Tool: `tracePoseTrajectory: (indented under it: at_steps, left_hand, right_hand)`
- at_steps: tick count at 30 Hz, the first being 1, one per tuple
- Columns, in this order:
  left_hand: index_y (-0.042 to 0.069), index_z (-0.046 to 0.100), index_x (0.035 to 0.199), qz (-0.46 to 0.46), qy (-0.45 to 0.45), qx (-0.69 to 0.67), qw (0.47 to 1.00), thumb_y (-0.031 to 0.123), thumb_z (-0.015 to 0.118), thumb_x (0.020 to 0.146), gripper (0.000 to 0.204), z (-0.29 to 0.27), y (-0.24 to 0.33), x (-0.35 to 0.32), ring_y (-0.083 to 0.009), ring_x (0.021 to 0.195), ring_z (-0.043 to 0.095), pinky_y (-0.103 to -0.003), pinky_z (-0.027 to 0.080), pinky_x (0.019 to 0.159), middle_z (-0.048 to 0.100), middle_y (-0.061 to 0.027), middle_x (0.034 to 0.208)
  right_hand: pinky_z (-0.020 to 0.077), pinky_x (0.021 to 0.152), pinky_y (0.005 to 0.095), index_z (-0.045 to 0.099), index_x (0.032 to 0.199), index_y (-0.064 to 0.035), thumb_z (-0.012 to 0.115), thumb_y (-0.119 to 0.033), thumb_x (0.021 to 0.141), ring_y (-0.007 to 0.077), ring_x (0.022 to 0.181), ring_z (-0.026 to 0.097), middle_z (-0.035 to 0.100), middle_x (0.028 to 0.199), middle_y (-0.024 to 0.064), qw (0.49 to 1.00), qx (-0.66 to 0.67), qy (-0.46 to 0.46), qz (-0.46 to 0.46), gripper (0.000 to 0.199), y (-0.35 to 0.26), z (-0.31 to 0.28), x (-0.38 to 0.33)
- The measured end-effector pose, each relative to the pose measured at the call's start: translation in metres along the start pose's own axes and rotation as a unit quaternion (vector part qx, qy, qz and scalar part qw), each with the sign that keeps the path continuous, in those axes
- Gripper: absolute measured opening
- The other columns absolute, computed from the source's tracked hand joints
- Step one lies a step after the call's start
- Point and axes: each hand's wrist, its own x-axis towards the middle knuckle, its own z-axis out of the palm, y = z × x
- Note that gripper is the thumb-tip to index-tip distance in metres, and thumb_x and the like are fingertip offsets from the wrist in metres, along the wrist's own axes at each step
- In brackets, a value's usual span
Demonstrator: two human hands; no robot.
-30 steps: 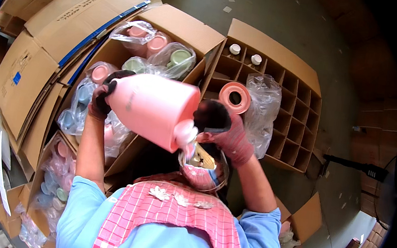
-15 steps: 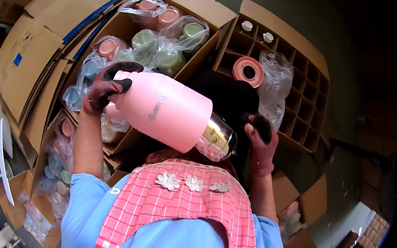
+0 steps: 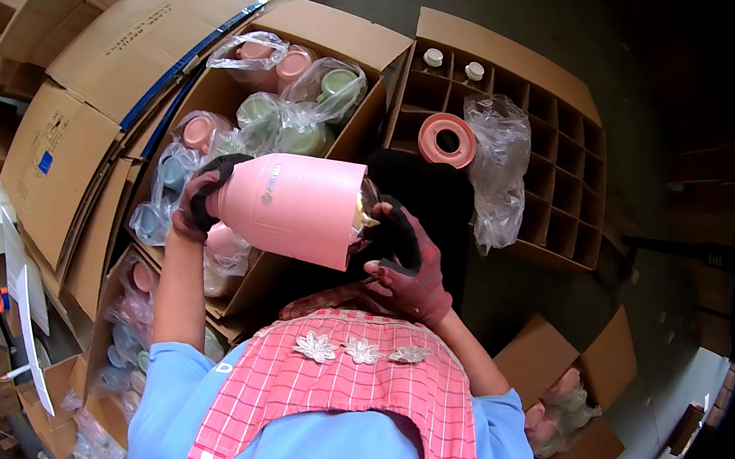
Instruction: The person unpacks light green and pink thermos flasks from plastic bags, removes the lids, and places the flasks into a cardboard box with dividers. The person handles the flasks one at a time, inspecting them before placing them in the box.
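I hold a pink cylindrical flask body (image 3: 297, 207) on its side in front of my chest. My left hand (image 3: 198, 202), in a dark glove, grips its closed left end. My right hand (image 3: 404, 266), also gloved, is pressed against its open right end, where a shiny inner liner (image 3: 362, 213) shows. Below the flask lies an open carton (image 3: 381, 48) filled with plastic-bagged pink, green and blue flask parts.
A cardboard box with a divider grid (image 3: 566, 181) stands to the right, holding a pink ring (image 3: 447, 138), two white caps and a crumpled plastic bag (image 3: 494, 167). Flattened and stacked cartons (image 3: 80, 102) lie at left. Another small open box (image 3: 575, 411) sits at lower right.
The flask has turned from tilted downward to lying level and risen closer to my chest. My right hand has stayed at its open end.
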Motion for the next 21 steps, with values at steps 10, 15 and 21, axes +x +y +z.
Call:
tracePoseTrajectory:
  at_steps: [10, 15, 21]
  left_hand:
    - [-0.006, 0.042, 0.129, -0.001, 0.012, -0.166, 0.986, 0.03, 0.042, 0.086, 0.055, -0.006, -0.034, -0.02, -0.0306, 0.118, 0.049, -0.04, 0.035, 0.102, 0.05, -0.0191, 0.128]
    - [-0.007, 0.041, 0.13, 0.009, 0.042, -0.098, 0.994, 0.036, 0.045, 0.084, 0.062, 0.006, -0.033, -0.016, -0.0312, 0.118, 0.048, -0.04, 0.034, 0.102, 0.05, -0.0192, 0.129]
    - [-0.002, 0.041, 0.131, 0.015, -0.008, -0.132, 0.991, 0.04, 0.04, 0.089, 0.06, 0.007, -0.051, -0.013, -0.0295, 0.119, 0.047, -0.042, 0.034, 0.102, 0.05, -0.0157, 0.129]
  right_hand:
    - [0.0485, 0.072, 0.0391, 0.055, 0.106, -0.0065, 0.068, -0.037, 0.073, 0.0342, 0.085, 0.061, 0.061, 0.093, 0.0166, 0.984, -0.166, 0.016, 0.065, 0.047, -0.009, 0.012, 0.048]
    - [0.0483, 0.067, 0.0384, 0.064, 0.09, -0.0075, 0.061, -0.05, 0.078, 0.0341, 0.077, 0.062, 0.065, 0.08, 0.0152, 0.97, -0.132, -0.046, 0.2, 0.044, -0.018, 0.005, 0.053]
    - [0.0467, 0.064, 0.0299, 0.068, 0.089, -0.0039, 0.058, -0.034, 0.086, 0.0209, 0.066, 0.062, 0.065, 0.073, 0.0126, 0.943, -0.186, -0.077, 0.264, 0.031, -0.027, -0.008, 0.062]
